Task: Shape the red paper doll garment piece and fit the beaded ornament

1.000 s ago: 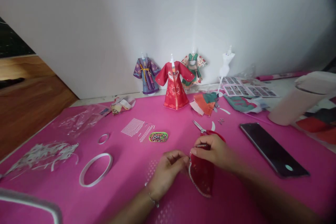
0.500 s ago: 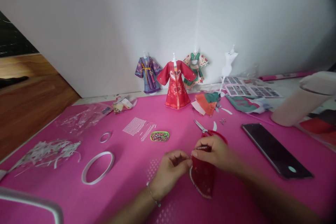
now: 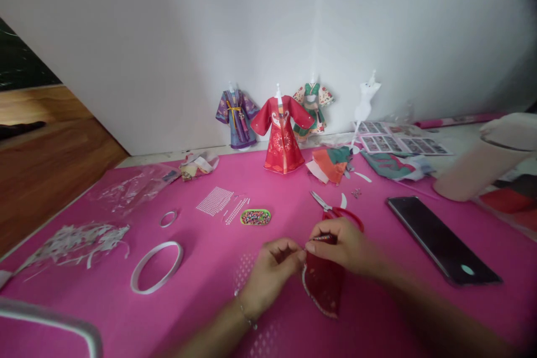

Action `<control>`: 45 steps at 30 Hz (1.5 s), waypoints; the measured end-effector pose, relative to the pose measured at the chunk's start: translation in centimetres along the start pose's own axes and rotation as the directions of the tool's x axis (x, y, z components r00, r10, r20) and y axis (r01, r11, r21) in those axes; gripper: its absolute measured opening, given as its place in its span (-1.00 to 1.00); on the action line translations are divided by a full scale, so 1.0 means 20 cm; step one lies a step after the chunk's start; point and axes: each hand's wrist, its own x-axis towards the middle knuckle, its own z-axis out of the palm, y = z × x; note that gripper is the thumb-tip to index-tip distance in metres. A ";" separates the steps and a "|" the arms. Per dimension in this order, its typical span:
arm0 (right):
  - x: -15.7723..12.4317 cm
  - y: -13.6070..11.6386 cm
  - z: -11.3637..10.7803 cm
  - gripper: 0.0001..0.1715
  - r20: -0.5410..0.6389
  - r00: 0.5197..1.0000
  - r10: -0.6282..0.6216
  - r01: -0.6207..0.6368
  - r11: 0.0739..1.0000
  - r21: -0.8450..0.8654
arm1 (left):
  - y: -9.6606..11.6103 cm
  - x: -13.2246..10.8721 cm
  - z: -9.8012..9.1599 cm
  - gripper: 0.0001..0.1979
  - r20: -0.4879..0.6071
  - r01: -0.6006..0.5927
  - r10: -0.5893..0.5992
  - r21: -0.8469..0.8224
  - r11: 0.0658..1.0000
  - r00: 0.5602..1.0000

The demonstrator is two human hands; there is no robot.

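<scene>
A piece of dark red fabric (image 3: 325, 285) with a pale trimmed edge hangs between my hands over the pink mat. My right hand (image 3: 342, 243) pinches its upper part between thumb and fingers. The thumb and forefinger of my left hand (image 3: 274, 268) are pressed together at the fabric's upper left corner; any small thing between them is too tiny to make out. Just beyond my right hand lie red-handled scissors (image 3: 331, 210), partly covered by it. A green tray of mixed beads (image 3: 255, 217) sits ahead of my left hand, near a sheet of small pearls (image 3: 215, 202).
Behind stand a red robe (image 3: 283, 140), a purple robe (image 3: 237, 120), a green robe (image 3: 312, 106) and a bare white dress form (image 3: 366, 102). A phone (image 3: 442, 240) and a tumbler (image 3: 482, 162) are on the right. Tape rolls (image 3: 136, 279) and plastic scraps lie left.
Both hands stay at nearly the same spot, still pinching the red fabric. Only a very slight shift of the fingers shows.
</scene>
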 end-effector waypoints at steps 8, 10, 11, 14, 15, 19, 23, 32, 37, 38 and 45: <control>0.00 -0.01 0.01 -0.79 0.005 1.000 0.010 -0.010 1.000 0.027 | -0.01 0.00 0.01 -0.68 -0.015 -0.007 0.008 0.017 1.000 1.000; 0.00 -0.02 0.00 -0.79 -0.002 1.000 0.006 -0.006 1.000 0.031 | 0.00 0.00 0.00 -0.67 -0.004 -0.017 0.017 0.023 1.000 1.000; 0.00 -0.02 0.00 -0.79 -0.007 1.000 0.004 -0.004 0.999 0.033 | 0.00 0.00 0.00 -0.67 0.007 -0.020 0.020 0.025 0.999 1.000; 0.00 -0.02 0.00 -0.81 -0.021 1.000 -0.001 0.001 0.999 0.034 | -0.01 0.00 0.00 -0.65 0.029 -0.020 0.019 0.032 0.999 0.999; 0.00 -0.02 0.00 -0.82 -0.024 1.000 -0.003 0.003 0.999 0.033 | -0.01 0.00 0.00 -0.65 0.027 -0.015 0.014 0.034 0.999 1.000; 0.00 -0.02 0.00 -0.83 -0.026 1.000 -0.011 0.012 1.000 0.029 | -0.04 0.01 0.00 -0.63 0.022 -0.009 0.008 0.024 1.000 1.000; 0.00 -0.02 0.00 -0.81 -0.037 0.999 -0.010 0.011 1.000 0.030 | -0.05 0.01 -0.01 -0.62 0.030 -0.023 0.023 0.020 1.000 0.999; 0.01 -0.01 0.00 -0.82 -0.045 0.999 -0.015 0.017 0.999 0.041 | -0.04 0.00 -0.01 -0.65 0.032 -0.037 0.036 0.027 0.999 0.999; 0.01 -0.01 0.00 -0.83 -0.015 1.000 -0.027 0.028 0.998 0.058 | -0.02 0.00 0.00 -0.65 0.007 -0.045 0.045 0.003 0.999 0.999; 0.01 -0.01 0.00 -0.83 -0.011 1.000 -0.026 0.026 0.997 0.066 | -0.01 0.00 0.00 -0.64 -0.003 -0.045 0.045 -0.005 0.999 0.999; 0.01 -0.01 -0.01 -0.78 -0.054 0.998 -0.015 0.021 0.995 0.102 | 0.00 0.00 0.00 -0.68 -0.056 -0.057 0.057 0.011 0.998 0.997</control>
